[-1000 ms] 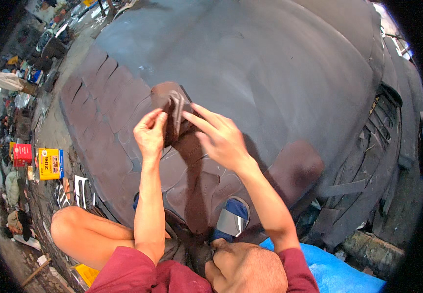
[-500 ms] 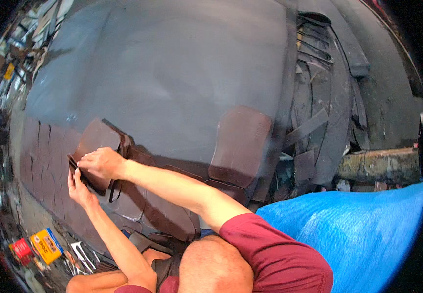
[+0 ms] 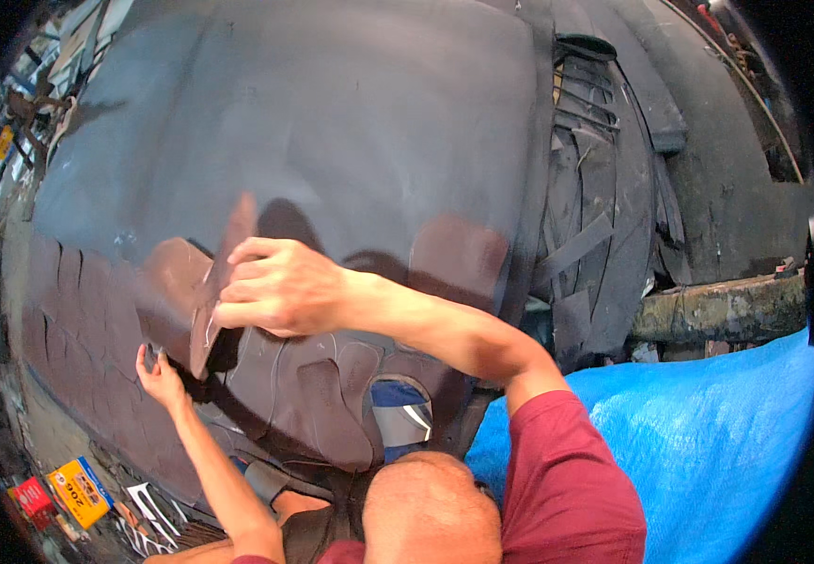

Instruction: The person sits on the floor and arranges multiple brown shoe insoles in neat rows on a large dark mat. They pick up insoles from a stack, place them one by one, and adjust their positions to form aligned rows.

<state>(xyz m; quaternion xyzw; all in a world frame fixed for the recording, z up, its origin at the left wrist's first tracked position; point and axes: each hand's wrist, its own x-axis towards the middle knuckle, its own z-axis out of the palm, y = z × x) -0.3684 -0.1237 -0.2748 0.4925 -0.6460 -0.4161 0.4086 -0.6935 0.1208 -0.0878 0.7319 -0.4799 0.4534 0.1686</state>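
A flat brown piece with rounded ends (image 3: pixel 202 340) is raised on edge in my right hand (image 3: pixel 285 287), whose fingers grip it; motion blurs its upper end. My left hand (image 3: pixel 163 383) is lower and to the left, thumb and finger closed on a small dark object (image 3: pixel 151 357) whose kind I cannot make out. Another brown piece (image 3: pixel 177 273) lies flat just left of my right hand, on the large dark sheet (image 3: pixel 379 122). Farther right rests a similar brown piece (image 3: pixel 459 252). Several overlapping brown pieces (image 3: pixel 332 404) lie nearer to me.
At the left, the brown material (image 3: pixel 87 320) has several curved slits. Dark strips and offcuts (image 3: pixel 595 216) are heaped on the right, above a worn ledge (image 3: pixel 717 310). A blue cover (image 3: pixel 670 432) spreads at lower right. A yellow box (image 3: pixel 80 491) and a red box (image 3: pixel 31 500) stand at lower left.
My right hand has moved right and lifted the brown piece away from my left hand. My left hand has parted from it and stays at the left with the small dark object.
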